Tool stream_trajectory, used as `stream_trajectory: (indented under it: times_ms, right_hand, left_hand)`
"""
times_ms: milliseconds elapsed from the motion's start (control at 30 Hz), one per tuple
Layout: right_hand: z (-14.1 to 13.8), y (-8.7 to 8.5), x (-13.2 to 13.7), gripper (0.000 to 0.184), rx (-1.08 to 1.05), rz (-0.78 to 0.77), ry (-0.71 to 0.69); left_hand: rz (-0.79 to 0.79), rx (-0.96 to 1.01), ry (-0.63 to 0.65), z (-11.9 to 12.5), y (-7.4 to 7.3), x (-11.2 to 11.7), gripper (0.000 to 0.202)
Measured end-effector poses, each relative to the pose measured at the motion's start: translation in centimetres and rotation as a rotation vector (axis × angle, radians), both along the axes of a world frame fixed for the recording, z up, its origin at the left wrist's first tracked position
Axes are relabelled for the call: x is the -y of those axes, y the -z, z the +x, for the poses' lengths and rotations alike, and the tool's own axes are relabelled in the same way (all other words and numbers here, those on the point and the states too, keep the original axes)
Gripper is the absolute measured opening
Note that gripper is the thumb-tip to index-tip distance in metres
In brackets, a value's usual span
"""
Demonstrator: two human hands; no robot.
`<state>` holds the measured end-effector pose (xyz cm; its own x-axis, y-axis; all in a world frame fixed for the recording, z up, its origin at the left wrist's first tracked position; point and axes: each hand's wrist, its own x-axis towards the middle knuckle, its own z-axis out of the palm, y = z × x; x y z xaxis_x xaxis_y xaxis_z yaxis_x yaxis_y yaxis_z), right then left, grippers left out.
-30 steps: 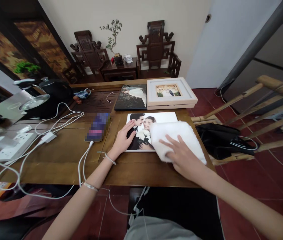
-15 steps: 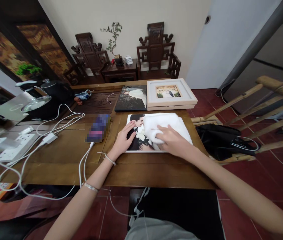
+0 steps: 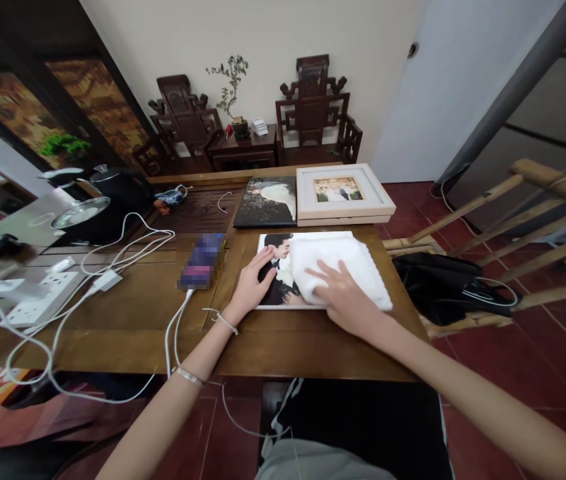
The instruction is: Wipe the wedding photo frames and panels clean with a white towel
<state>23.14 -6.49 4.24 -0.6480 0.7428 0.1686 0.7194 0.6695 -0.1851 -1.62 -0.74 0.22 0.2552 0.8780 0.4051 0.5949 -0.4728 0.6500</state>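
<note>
A photo panel (image 3: 283,292) with a picture of a person in a dark suit lies flat on the wooden table. My left hand (image 3: 254,279) rests on its left edge, fingers stretched out and holding nothing. A folded white cloth (image 3: 357,261) covers the right part of the panel. My right hand (image 3: 343,293) grips the cloth near its front left corner, fingers spread over the top and pressing it against the panel. What the cloth covers of the picture is hidden.
Behind the panel lie a dark photo panel (image 3: 267,203) and a white-framed picture (image 3: 380,203). To the left are a charging phone (image 3: 201,261), white cables, a power strip (image 3: 45,300) and a black pot (image 3: 85,227). A bamboo chair (image 3: 493,220) with a black bag (image 3: 425,283) stands right.
My right hand and the cloth have shifted slightly right and toward me, and its fingers have spread wider. The cloth lies flatter. My left hand stays on the panel's left edge.
</note>
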Motion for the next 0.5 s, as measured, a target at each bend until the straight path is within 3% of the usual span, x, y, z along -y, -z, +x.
stream_trajectory:
  times_ms: [133,233,367,500]
  right_hand:
    - [0.5,0.3,5.2,0.045,0.009,-0.014,-0.069]
    - [0.9,0.0,6.5,0.044,0.015,-0.043,-0.103]
    - [1.1,-0.9,4.6,0.048,-0.002,-0.095,-0.111]
    - [0.9,-1.4,0.2,0.046,-0.043,-0.112,-0.064]
  left_hand:
    - [-0.004,0.013,0.001,0.1,0.0,0.0,0.04]
    - [-0.005,0.019,0.003,0.0,-0.1,0.0,0.041]
    - [-0.01,0.016,0.005,-0.1,-0.1,-0.1,0.041]
    - [-0.014,0.018,0.009,-0.3,-0.1,-0.2,0.042]
